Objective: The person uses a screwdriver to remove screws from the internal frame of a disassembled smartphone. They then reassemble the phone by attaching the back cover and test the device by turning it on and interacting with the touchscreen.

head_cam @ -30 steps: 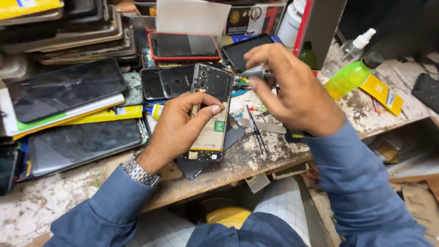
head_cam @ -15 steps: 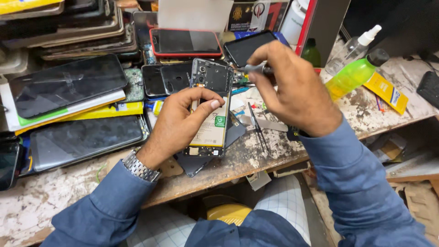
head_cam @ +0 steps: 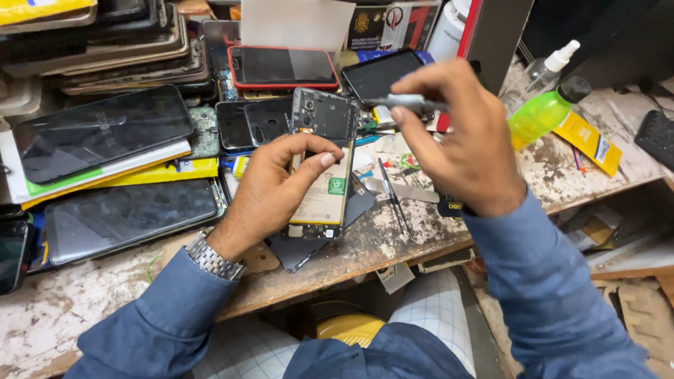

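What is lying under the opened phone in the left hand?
Under the opened phone, a dark flat panel pokes out on the worn bench. The phone and the left hand cover the rest, so its full shape cannot be seen.

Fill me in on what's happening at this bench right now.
A person in blue sleeves holds an opened smartphone with its back cover off in the left hand, tilted above the worn wooden bench. The right hand grips a slim grey metal tool pointed at the phone's upper end. Dark phones and glass panels crowd the left.
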